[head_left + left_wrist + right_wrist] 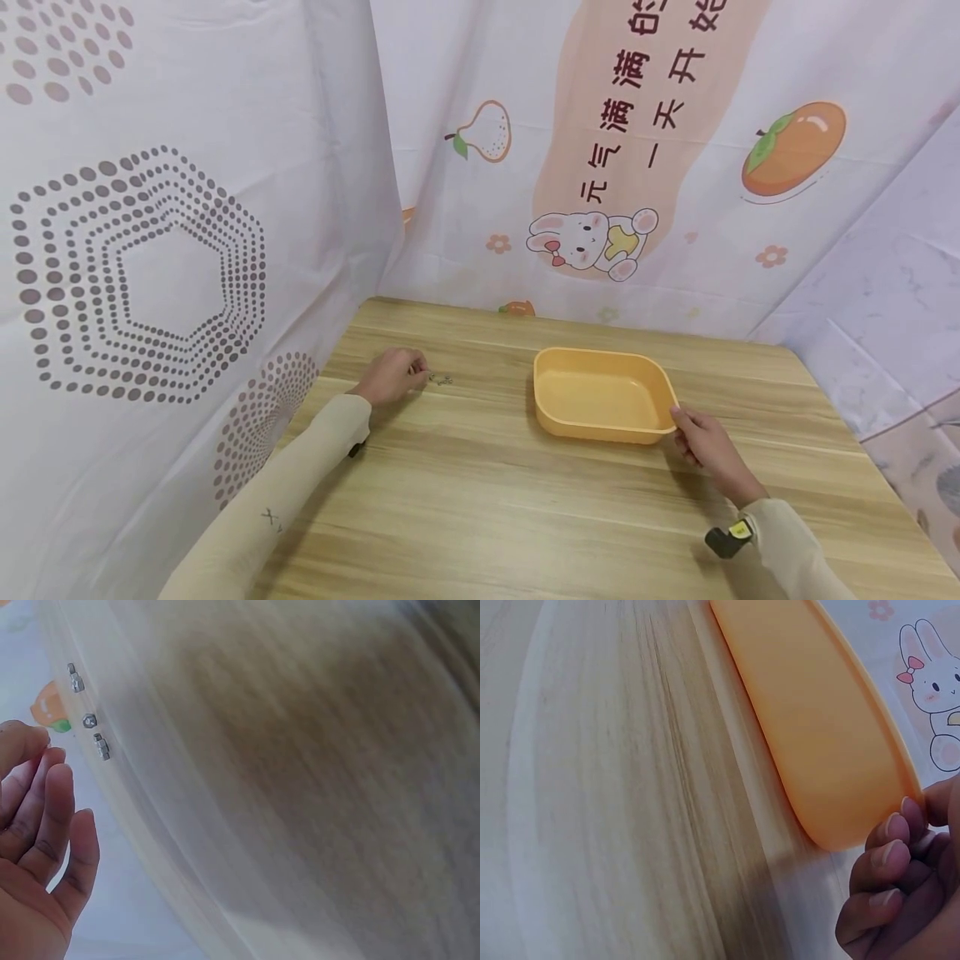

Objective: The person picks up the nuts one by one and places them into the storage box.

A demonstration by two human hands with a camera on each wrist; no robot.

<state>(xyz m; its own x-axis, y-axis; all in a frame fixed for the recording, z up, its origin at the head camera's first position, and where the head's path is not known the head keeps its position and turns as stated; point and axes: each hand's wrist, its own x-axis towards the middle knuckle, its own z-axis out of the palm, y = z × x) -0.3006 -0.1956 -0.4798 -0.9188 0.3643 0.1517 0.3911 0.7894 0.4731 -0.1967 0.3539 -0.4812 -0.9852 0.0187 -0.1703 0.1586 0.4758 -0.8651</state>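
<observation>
At the far left of the table, my left hand (392,375) has its thumb and index fingertip together on a small silvery metal piece, mostly hidden by the fingers. Its other fingers are loosely bent in the left wrist view. Close by lie several small metal hex fittings (102,746), stepped in shape, one showing its round end. My right hand (708,446) grips the near right corner of a shallow yellow-orange plastic tray (600,433), thumb on the rim and fingers below it outside. The tray stands upright on the table, its inside showing no objects.
The wood-grain table (480,517) runs up to a printed curtain (465,225) at the back. Another white curtain (180,283) with dotted patterns hangs close along the left side, beside my left arm. Dark camera mounts (726,540) sit at both wrists.
</observation>
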